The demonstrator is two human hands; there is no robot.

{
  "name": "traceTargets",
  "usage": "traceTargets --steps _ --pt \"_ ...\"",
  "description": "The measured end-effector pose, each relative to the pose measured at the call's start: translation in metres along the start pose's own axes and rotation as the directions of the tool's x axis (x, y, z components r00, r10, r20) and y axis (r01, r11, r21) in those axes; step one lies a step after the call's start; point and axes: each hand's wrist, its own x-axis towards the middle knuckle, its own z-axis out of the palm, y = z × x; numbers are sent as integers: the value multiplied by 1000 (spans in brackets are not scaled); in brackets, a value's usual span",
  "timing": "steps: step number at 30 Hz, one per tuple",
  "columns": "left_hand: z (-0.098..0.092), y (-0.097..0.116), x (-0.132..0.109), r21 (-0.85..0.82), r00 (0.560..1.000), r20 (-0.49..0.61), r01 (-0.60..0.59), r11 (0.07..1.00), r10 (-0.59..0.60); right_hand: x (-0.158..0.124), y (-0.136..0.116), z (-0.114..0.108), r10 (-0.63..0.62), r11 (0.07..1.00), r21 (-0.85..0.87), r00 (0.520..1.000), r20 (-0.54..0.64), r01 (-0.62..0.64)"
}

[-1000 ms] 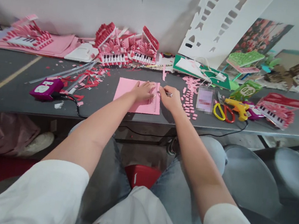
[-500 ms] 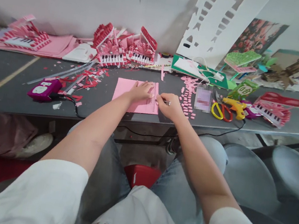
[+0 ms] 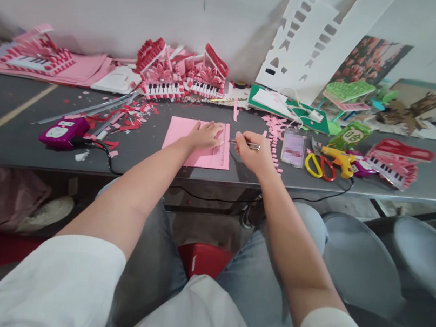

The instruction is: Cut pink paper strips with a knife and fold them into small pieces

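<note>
A pink sheet (image 3: 177, 131) lies on the dark table near its front edge. Along its right side runs a clear ruler (image 3: 221, 157). My left hand (image 3: 207, 135) lies flat on the sheet and the ruler, fingers stretched out. Just right of the sheet, my right hand (image 3: 256, 151) grips a slim pen (image 3: 253, 146), its tip pointing left toward the ruler's edge. Small pink pieces (image 3: 274, 151) sit in rows beside my right hand, which partly hides them. Pink paper scraps (image 3: 273, 124) lie behind.
Scissors (image 3: 314, 166), a yellow glue gun (image 3: 337, 158) and a blurred-out card-like object (image 3: 293, 148) lie to the right. On the left are a purple box (image 3: 64, 131) with a cord and red scraps (image 3: 128, 120). Pink-and-red piano models (image 3: 208, 77) stand along the wall.
My right hand with the pen has moved slightly right, off the ruler's edge and over part of the small pink pieces. My left hand stays on the sheet.
</note>
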Motion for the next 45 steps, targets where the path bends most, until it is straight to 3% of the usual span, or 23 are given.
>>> traceTargets --steps 5,13,19,25,31,45 --pt "-2 -1 0 39 1000 18 -6 999 5 22 16 23 67 998 -2 997 -28 -67" --pt "-5 1 -1 64 999 32 -17 998 15 25 31 40 118 993 36 992 -48 -116" --pt "-6 2 -2 59 999 37 -16 998 13 25 27 40 109 993 -30 993 -42 -111" --pt "-5 0 -2 68 999 25 -26 997 24 24 18 40 7 989 -150 1000 -17 -9" --pt "-5 1 -3 47 1000 14 -21 999 21 19 10 35 -14 983 -183 999 31 20" --pt "-6 6 -10 -27 1000 9 8 1000 -7 -26 -12 17 -55 987 -145 991 121 72"
